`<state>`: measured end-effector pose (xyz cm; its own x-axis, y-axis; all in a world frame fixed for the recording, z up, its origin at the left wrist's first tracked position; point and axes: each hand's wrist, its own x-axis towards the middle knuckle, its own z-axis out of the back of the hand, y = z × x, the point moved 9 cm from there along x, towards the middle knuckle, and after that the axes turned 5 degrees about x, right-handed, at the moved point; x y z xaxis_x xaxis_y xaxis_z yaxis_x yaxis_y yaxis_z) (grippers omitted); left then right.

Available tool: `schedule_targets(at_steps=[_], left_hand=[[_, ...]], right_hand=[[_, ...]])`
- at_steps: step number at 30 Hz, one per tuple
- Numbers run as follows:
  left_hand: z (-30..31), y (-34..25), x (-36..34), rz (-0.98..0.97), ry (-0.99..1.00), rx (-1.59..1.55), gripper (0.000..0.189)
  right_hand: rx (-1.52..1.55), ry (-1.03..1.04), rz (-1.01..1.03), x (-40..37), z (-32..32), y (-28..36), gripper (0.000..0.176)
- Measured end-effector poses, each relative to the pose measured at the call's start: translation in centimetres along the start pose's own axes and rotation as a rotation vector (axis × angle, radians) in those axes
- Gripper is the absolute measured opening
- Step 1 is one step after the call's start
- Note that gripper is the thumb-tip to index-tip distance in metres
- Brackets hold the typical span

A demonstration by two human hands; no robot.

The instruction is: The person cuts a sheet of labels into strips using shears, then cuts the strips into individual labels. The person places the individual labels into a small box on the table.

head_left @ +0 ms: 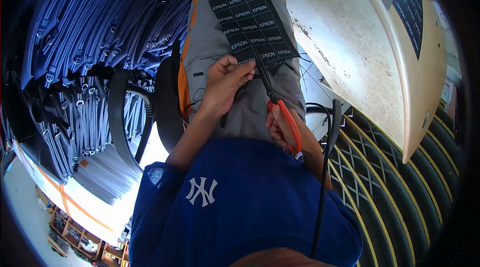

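Note:
A black sheet of EPSON labels [252, 22], ruled into a grid by thin pale lines, lies over my grey trousers. My left hand [227, 83] pinches its lower edge between thumb and fingers. Orange-handled scissors [287, 119] are in my right hand [281, 128], which is closed round the handles. The dark blades point away from me and reach into the sheet's lower edge, just right of my left fingertips, between two columns of labels. Part of the blades is hidden by the sheet.
Many blue straps or bags with metal rings [100, 22] are stacked at the left. On the right stands a worn cream table [340, 27] with another EPSON sheet [408, 9] on it. A chair armrest [120, 117] is at my left; a dark cable [322, 192] hangs at my right.

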<state>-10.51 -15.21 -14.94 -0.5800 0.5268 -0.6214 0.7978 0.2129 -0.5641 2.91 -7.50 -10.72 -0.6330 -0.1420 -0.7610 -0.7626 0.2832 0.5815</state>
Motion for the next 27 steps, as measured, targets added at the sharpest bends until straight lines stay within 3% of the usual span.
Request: schedule_targets(at_steps=[14, 16, 27], left_hand=[[0.2, 0.1, 0.3, 0.034, -0.011, 0.029, 0.016], [-0.2, -1.3, -0.1, -0.038, -0.083, 0.245, 0.015], [0.8, -1.7, 0.8, -0.186, -0.138, 0.281, 0.024]], right_hand=[[-0.104, -0.061, -0.072, -0.4, 0.2, 0.0, 0.059], [-0.138, -0.065, -0.07, -0.4, 0.3, 0.0, 0.06], [-0.045, -0.032, -0.017, -0.1, -0.3, -0.2, 0.054]])
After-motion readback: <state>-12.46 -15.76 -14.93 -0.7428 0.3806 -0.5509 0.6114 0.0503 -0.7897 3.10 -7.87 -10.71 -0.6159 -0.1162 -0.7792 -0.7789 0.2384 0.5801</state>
